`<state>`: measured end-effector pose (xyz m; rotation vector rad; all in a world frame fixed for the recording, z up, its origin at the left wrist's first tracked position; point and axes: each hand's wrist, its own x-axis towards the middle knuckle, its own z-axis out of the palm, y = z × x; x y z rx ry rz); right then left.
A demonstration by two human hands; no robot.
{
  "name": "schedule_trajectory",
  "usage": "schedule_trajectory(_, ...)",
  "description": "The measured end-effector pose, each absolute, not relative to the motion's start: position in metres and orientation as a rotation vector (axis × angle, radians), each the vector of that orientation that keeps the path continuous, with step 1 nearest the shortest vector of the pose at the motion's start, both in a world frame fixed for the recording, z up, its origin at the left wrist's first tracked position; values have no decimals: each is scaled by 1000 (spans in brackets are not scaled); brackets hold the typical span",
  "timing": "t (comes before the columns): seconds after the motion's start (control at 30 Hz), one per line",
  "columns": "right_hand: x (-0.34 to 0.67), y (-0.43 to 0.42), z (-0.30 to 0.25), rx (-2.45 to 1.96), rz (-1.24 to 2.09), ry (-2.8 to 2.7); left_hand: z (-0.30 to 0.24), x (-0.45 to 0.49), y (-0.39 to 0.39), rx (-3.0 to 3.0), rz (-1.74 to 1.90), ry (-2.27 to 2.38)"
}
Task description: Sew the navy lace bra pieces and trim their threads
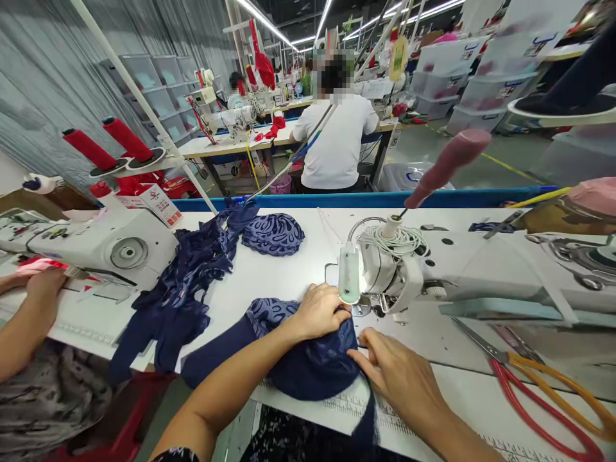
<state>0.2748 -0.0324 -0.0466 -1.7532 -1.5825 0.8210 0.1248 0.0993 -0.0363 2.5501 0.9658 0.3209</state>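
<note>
At the near edge of the white table, by the sewing machine, the left hand grips bunched navy lace cloth with curled fingers. The right hand lies unclenched, fingertips on the hem. Such limp, patterned cloth probably wants smoothing flat and feeding straight. Looped-handle scissors lie right.

L hand, R hand bare; short dark printed L sleeve.

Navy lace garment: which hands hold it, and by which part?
Left hand grips the top edge of the navy lace garment; right hand pinches its right edge.
</note>
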Motion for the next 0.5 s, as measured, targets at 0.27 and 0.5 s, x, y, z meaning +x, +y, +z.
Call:
schedule_trajectory(0.27, 290, -27, -55, -1447, -257, -2263, -17, 121, 74, 2673, 300, 1134)
schedule_trajectory(0.5, 302, -18, -49, -1363, -81, -2291, -46, 93, 40, 3068, 466, 730)
